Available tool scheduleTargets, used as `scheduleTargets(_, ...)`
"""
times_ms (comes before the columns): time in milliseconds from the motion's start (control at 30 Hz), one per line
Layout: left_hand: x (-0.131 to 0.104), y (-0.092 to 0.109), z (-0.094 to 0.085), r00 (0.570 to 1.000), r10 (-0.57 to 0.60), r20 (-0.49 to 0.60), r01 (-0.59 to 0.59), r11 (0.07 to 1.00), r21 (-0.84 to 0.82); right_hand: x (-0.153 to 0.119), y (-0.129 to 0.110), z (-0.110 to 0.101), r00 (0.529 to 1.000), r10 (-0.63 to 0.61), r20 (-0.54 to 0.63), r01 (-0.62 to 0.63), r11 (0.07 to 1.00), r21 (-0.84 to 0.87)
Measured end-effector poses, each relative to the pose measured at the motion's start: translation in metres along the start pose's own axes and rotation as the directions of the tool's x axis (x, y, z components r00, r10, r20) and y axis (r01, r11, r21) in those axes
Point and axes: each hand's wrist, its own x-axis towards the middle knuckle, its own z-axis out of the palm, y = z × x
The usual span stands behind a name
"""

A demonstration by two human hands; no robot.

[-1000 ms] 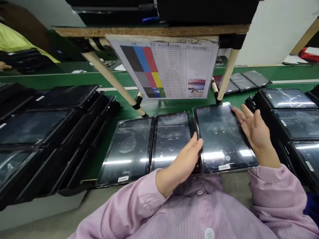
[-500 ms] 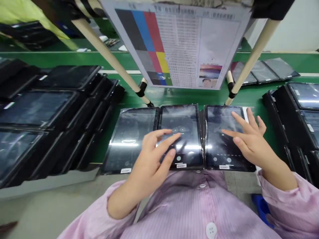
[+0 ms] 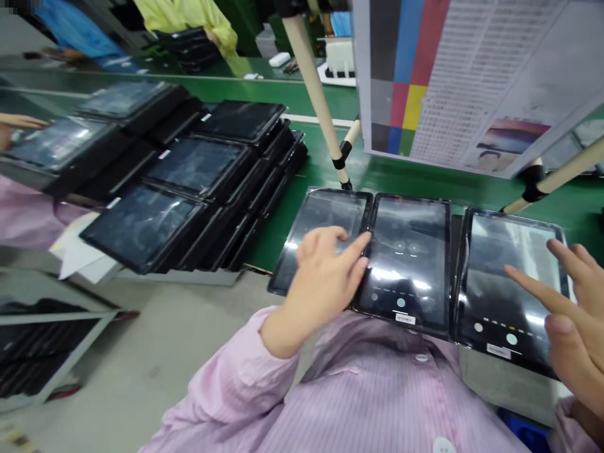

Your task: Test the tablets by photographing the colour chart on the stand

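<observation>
Tablets (image 3: 409, 226), three abreast, left hand (image 3: 323, 277) and right hand (image 3: 578, 318) above.

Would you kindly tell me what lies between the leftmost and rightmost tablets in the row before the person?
The head view shows the middle tablet lying between the left tablet and the right tablet.

Three tablets (image 3: 406, 251) in a row: one partly behind the left hand (image 3: 325, 270), one between that and the right hand (image 3: 578, 308), one partly behind the latter. Left of the left hand, five face-up tablets (image 3: 195, 160) atop stacks; lower ones too crowded to count. Beyond the right hand, one printed sheet (image 3: 467, 75). Far beyond the left, two co-workers (image 3: 219, 25).
</observation>
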Motion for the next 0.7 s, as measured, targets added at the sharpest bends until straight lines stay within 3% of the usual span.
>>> scheduleTargets(133, -0.012, -0.047, -0.013, 0.969, -0.183, -0.166, 0.2, 0.976, 0.091, 0.003, -0.013, 0.013, 0.998, -0.012, 0.064, 0.011, 1.0, 0.012)
scheduleTargets(267, -0.018, -0.072, -0.005, 0.977, -0.208, -0.045, 0.212, 0.97, 0.124, 0.015, -0.028, 0.033, 0.997, -0.067, 0.047, 0.069, 0.997, -0.037)
scheduleTargets(467, -0.028, -0.07, -0.011, 0.985, -0.132, -0.112, 0.131, 0.991, -0.01, 0.03, -0.05, 0.052, 0.996, -0.054, 0.076, 0.064, 0.989, -0.137)
scheduleTargets(700, -0.026, -0.055, -0.011, 0.997, -0.044, -0.071, 0.042, 0.998, -0.036, 0.034, -0.055, 0.061, 0.993, -0.05, 0.111, 0.066, 0.988, -0.142)
